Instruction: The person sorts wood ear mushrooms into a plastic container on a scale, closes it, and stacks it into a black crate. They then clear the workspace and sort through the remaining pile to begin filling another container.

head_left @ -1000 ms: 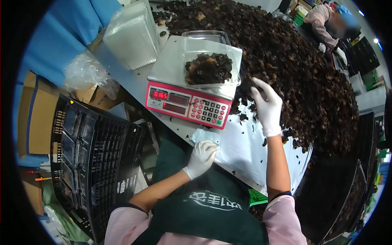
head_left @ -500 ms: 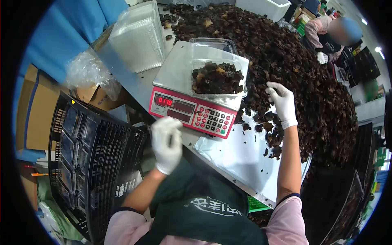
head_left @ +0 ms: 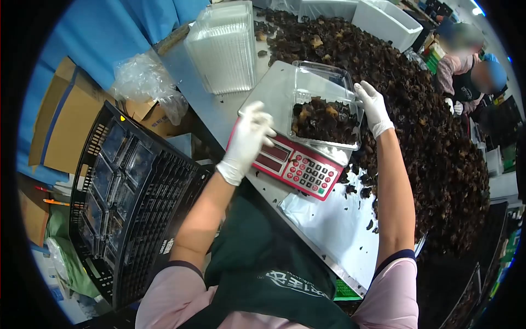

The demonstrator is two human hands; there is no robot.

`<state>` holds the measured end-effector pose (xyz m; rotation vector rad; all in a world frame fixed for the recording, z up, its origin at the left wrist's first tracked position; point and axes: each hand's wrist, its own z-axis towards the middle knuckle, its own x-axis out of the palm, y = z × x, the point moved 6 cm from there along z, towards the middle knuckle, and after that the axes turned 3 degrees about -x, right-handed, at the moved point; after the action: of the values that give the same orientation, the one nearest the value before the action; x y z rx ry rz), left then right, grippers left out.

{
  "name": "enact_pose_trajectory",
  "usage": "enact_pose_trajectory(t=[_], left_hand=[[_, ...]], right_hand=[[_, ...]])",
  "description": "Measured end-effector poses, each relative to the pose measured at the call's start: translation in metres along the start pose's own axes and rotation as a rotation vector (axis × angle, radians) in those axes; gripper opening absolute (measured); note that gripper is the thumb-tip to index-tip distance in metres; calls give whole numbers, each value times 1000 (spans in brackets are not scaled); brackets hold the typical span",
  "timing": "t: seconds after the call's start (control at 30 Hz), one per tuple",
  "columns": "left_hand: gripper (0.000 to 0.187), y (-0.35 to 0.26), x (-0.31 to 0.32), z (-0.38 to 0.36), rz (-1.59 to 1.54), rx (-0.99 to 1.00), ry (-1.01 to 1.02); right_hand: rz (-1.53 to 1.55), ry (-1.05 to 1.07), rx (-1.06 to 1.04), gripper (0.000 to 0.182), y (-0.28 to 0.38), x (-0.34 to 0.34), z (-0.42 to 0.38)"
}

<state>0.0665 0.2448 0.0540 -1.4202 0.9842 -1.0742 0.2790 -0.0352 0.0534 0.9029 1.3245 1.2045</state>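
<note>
A clear plastic box (head_left: 298,88) with its lid raised holds a heap of dark, crinkled pieces that look like wood ear fungus (head_left: 324,119). It rests on the metal plate of a red digital scale (head_left: 307,170). My right hand (head_left: 375,108), in a white glove, has its fingers bent at the box's right edge, where lid and base meet. My left hand (head_left: 246,140), also gloved and slightly blurred, is over the scale's left end with fingers loosely apart and nothing visible in them. It covers the weight display.
A large pile of the dark fungus (head_left: 433,148) spreads across the table. Stacked clear boxes (head_left: 222,52) stand behind the scale. On the left, a black crate (head_left: 159,203) holds filled boxes. A white tub (head_left: 386,24) is at the back; co-workers (head_left: 466,77) are at far right.
My right hand has moved from the fungus beside the scale up to the box's edge. My left hand has risen from below the scale to over its left end. The view has shifted.
</note>
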Motion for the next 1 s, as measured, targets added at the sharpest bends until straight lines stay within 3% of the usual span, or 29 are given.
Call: enact_pose_trajectory(t=[0.07,0.17,0.2,0.27,0.33,0.4,0.47,0.6,0.73,0.87,1.0], left_hand=[[53,16,28,-7,-3,-168,187],[58,15,38,-12,-82,-183,306],[58,12,35,-12,-93,-176,296],[66,13,36,-15,-362,-349,385],[76,19,37,-16,-350,-440,355],[76,12,46,-27,-340,-435,411],[72,20,51,-31,-282,-404,354],[65,23,52,-30,-315,-400,329],[56,14,56,-30,-242,-358,292],[66,17,55,-30,-282,-347,253],[66,18,55,-33,-258,-310,249]], right_hand=[[274,-23,21,65,9,4,1],[419,-62,-178,60,43,-10,-20],[386,-28,-222,59,52,-15,-34],[100,25,-185,54,63,-25,-65],[-153,14,-238,49,57,-32,-96],[-133,1,-143,48,22,-47,-110],[-106,95,125,45,11,-52,-125],[1,41,35,41,15,-49,-129],[-69,140,143,36,9,-42,-127],[49,72,73,44,10,-45,-131],[-274,154,-258,30,14,-32,-130]])
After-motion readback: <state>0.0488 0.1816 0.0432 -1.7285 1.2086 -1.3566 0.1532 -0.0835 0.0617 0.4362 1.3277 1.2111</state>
